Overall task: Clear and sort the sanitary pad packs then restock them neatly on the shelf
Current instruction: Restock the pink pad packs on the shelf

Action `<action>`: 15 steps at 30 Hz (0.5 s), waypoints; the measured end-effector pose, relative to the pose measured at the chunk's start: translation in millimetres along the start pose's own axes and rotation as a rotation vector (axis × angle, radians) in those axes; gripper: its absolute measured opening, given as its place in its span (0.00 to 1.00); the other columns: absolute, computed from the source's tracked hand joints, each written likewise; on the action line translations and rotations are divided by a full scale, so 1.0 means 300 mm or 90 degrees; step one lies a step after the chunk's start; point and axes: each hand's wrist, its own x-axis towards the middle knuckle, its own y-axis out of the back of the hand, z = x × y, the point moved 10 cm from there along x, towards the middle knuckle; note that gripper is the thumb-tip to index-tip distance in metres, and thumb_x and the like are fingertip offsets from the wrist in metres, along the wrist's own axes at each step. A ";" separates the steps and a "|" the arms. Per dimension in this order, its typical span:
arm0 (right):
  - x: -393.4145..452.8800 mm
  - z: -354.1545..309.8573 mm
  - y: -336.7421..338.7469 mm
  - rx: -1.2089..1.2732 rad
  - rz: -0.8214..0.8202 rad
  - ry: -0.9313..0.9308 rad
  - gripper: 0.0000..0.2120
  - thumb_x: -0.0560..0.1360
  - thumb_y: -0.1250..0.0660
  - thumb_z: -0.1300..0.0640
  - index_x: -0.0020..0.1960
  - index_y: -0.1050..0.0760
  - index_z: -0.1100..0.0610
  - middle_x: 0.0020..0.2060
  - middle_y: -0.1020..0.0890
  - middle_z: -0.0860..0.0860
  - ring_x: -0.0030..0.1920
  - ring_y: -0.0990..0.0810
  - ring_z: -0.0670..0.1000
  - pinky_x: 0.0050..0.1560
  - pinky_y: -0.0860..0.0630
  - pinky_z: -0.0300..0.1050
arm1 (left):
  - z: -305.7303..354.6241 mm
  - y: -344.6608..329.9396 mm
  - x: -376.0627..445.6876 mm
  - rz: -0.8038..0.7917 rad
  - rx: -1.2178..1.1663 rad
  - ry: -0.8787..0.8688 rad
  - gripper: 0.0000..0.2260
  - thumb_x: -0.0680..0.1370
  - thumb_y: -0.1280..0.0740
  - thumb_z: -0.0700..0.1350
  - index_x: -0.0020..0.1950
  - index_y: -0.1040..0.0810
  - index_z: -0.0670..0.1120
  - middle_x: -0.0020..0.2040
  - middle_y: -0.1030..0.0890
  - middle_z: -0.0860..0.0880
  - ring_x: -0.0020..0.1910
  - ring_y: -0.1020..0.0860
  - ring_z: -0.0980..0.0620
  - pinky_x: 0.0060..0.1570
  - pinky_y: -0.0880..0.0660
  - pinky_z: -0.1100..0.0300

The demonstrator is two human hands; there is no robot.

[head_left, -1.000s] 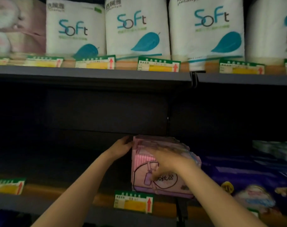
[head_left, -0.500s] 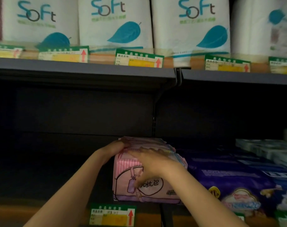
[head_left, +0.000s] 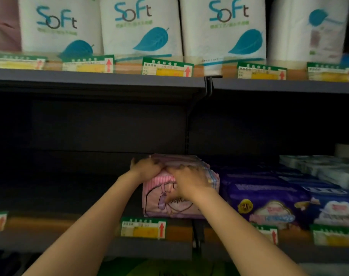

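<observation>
The pink packs [head_left: 169, 196] stand as a row on the shelf [head_left: 90, 244], near the front edge at the joint between two shelf sections, touching the purple packs [head_left: 265, 198] to the right. To the left of the pink row the shelf is dark and no stock can be made out.

Left hand [head_left: 146, 169]: fingers curled over the top left corner of the pink packs, gripping it. Right hand [head_left: 189, 181]: fingers bent over the top front edge, thumb down the front face, pinching the front pack. The view is blurred, so exact finger contact cannot be confirmed.

Probable faults from this state:
- The row has no visible support on its left. If the left hand lets go first, the packs may tip or fan out leftward.
- The wrappers look soft and slick. An uneven squeeze may let the middle packs slide out.
- A pull toward the front edge may drag a pack over the price tag [head_left: 143, 229] and off the shelf.
</observation>
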 end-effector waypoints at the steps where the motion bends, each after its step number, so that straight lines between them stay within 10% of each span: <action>1: -0.024 -0.004 0.012 -0.017 0.015 -0.017 0.40 0.66 0.30 0.35 0.72 0.38 0.49 0.66 0.28 0.56 0.65 0.30 0.58 0.66 0.36 0.56 | 0.013 0.005 -0.032 0.009 0.017 -0.018 0.20 0.83 0.53 0.52 0.72 0.34 0.53 0.73 0.34 0.49 0.72 0.39 0.48 0.72 0.53 0.46; 5: -0.182 -0.043 0.109 -0.025 0.197 -0.006 0.19 0.75 0.37 0.50 0.65 0.29 0.53 0.62 0.24 0.54 0.64 0.29 0.56 0.68 0.42 0.54 | 0.050 0.012 -0.179 0.081 0.032 -0.079 0.18 0.81 0.49 0.48 0.70 0.31 0.50 0.73 0.34 0.47 0.74 0.41 0.49 0.71 0.51 0.45; 9: -0.448 -0.061 0.167 0.123 0.326 0.082 0.17 0.75 0.38 0.57 0.64 0.28 0.57 0.60 0.23 0.56 0.63 0.30 0.58 0.65 0.41 0.50 | 0.155 0.016 -0.479 0.310 0.008 -0.245 0.22 0.72 0.46 0.48 0.58 0.22 0.40 0.58 0.22 0.40 0.58 0.25 0.41 0.58 0.32 0.47; 15: -0.758 -0.142 -0.230 0.261 0.199 0.179 0.17 0.74 0.38 0.58 0.61 0.25 0.60 0.56 0.21 0.56 0.56 0.25 0.58 0.57 0.31 0.49 | 0.178 -0.378 -0.844 0.235 -0.027 -0.271 0.18 0.70 0.43 0.44 0.54 0.22 0.41 0.55 0.23 0.42 0.51 0.25 0.42 0.49 0.33 0.52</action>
